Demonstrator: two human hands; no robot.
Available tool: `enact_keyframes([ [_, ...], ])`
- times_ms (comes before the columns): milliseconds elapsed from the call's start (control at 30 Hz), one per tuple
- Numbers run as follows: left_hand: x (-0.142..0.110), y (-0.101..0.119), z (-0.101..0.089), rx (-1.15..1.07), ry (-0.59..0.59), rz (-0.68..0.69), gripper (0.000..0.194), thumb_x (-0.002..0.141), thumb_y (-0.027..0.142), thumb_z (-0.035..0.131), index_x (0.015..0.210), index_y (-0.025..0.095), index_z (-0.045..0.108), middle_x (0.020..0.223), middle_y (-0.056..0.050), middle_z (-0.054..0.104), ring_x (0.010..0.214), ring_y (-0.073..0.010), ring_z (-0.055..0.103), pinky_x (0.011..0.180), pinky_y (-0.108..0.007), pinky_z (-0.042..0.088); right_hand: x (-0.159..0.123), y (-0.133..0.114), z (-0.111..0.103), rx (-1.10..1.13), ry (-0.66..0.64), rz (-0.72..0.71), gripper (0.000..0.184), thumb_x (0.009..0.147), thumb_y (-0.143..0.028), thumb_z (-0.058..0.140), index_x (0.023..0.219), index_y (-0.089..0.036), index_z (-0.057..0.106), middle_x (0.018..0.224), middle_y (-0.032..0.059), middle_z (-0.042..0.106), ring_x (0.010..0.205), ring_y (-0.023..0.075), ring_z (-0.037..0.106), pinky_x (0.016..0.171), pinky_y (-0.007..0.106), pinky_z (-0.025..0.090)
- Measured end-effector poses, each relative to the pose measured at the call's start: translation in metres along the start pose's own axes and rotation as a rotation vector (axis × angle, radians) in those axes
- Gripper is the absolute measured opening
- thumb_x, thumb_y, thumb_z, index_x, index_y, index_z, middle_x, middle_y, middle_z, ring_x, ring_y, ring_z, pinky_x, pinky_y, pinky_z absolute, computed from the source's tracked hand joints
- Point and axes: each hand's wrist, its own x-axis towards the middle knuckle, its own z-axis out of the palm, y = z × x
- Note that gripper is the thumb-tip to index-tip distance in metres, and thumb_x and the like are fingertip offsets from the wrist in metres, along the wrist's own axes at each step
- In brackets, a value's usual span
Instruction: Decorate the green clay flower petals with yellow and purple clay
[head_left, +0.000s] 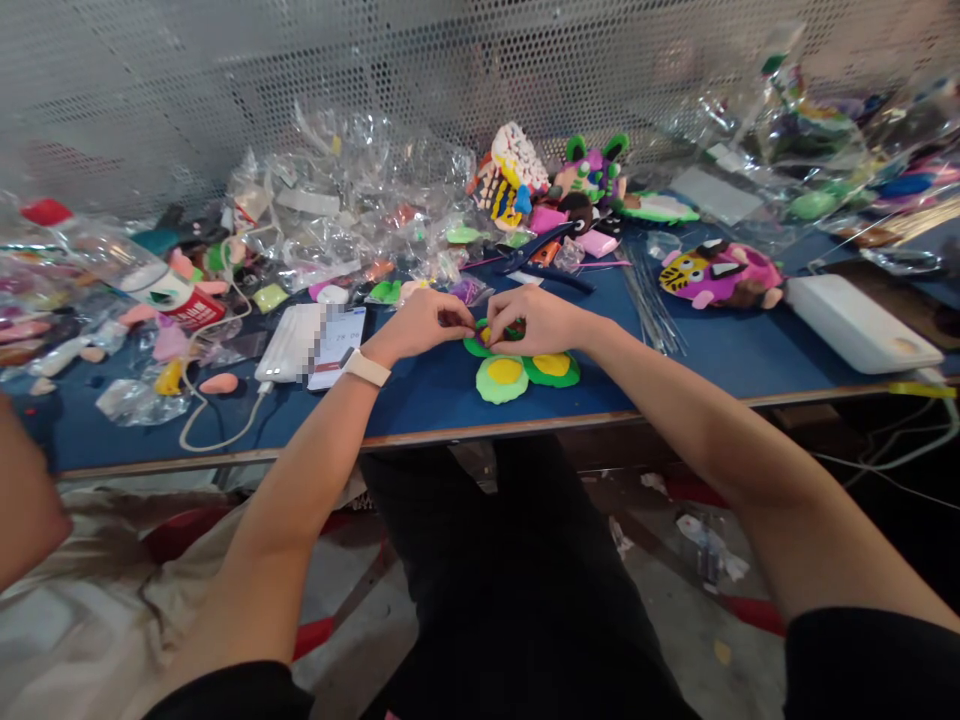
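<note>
Two green discs (491,394) have yellow centres (505,372) on; left hand (424,322) and right hand (538,316) partly hide a third disc (474,347); I cannot tell either grip's closure.

Dim, diffuse light reaches my work, with glare on the clear plastic wrappings (375,150) and edges stretched and softly blurred.

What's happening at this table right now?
A person sits at a blue table, working with both bare hands on a small clay piece that looks like a flower or leaf shape. The left hand and right hand meet over its far part, fingers pinched and covering the detail. Nearer the edge lie a light green petal and a darker green one, both with yellow centers. A phone lies beside the left wrist.
</note>
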Motion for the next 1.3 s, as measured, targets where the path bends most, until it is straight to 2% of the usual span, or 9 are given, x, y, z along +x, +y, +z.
enact_keyframes([
  [167,0.001,0.002,0.001,0.010,-0.018,0.040,0.021,0.092,0.042,0.084,0.092,0.021,0.087,0.094,-0.007,0.084,0.083,-0.0190,0.074,0.079,-0.033,0.058,0.000,-0.001,-0.001,0.002,-0.009,-0.008,0.020,0.093,-0.038,0.075,0.081,-0.025,0.085,0.091,0.0049,0.073,0.071,0.0162,0.058,0.074,0.036,0.048],
  [400,0.002,-0.003,0.004,0.004,0.044,-0.006,0.023,0.089,0.040,0.085,0.092,0.018,0.084,0.086,-0.006,0.081,0.074,-0.0166,0.070,0.073,-0.030,0.056,0.001,-0.002,-0.002,-0.035,0.013,0.018,0.016,0.093,-0.034,0.074,0.088,-0.024,0.086,0.092,0.0051,0.075,0.073,0.0181,0.061,0.077,0.037,0.049],
  [567,0.004,-0.005,0.007,0.039,0.026,-0.001,0.019,0.092,0.037,0.078,0.092,0.019,0.082,0.082,-0.005,0.080,0.072,-0.0170,0.069,0.070,-0.030,0.053,0.000,0.001,-0.005,-0.136,0.045,0.049,0.015,0.094,-0.033,0.072,0.095,-0.025,0.085,0.101,0.0075,0.079,0.090,0.0249,0.068,0.086,0.040,0.050],
  [800,0.005,-0.003,0.011,-0.010,0.033,-0.032,0.024,0.094,0.042,0.079,0.091,0.018,0.079,0.079,-0.004,0.077,0.069,-0.0158,0.066,0.068,-0.029,0.053,-0.002,0.004,-0.007,-0.147,0.002,0.062,0.022,0.096,-0.044,0.076,0.106,-0.026,0.084,0.116,0.0102,0.078,0.108,0.0307,0.067,0.098,0.046,0.051],
  [1067,0.003,0.002,0.015,-0.025,0.062,0.003,0.027,0.095,0.045,0.078,0.087,0.019,0.076,0.079,-0.004,0.075,0.069,-0.0153,0.064,0.067,-0.029,0.050,-0.005,0.008,-0.010,-0.157,-0.023,0.066,0.029,0.094,-0.046,0.079,0.112,-0.023,0.083,0.120,0.0127,0.076,0.106,0.0309,0.069,0.098,0.048,0.053],
  [1200,0.002,0.004,0.014,-0.023,0.012,0.012,0.037,0.095,0.054,0.078,0.084,0.019,0.072,0.075,-0.002,0.071,0.066,-0.0149,0.061,0.065,-0.029,0.048,-0.007,0.011,-0.016,-0.146,-0.045,0.072,0.031,0.092,-0.049,0.081,0.111,-0.023,0.084,0.115,0.0123,0.077,0.101,0.0306,0.071,0.094,0.048,0.053],
  [1300,0.001,0.006,0.013,-0.013,0.018,0.026,0.044,0.095,0.061,0.078,0.082,0.020,0.070,0.076,-0.003,0.070,0.067,-0.0154,0.061,0.065,-0.030,0.048,-0.009,0.013,-0.021,-0.147,-0.038,0.077,0.030,0.091,-0.046,0.083,0.110,-0.023,0.086,0.112,0.0110,0.078,0.097,0.0283,0.070,0.092,0.045,0.053],
])
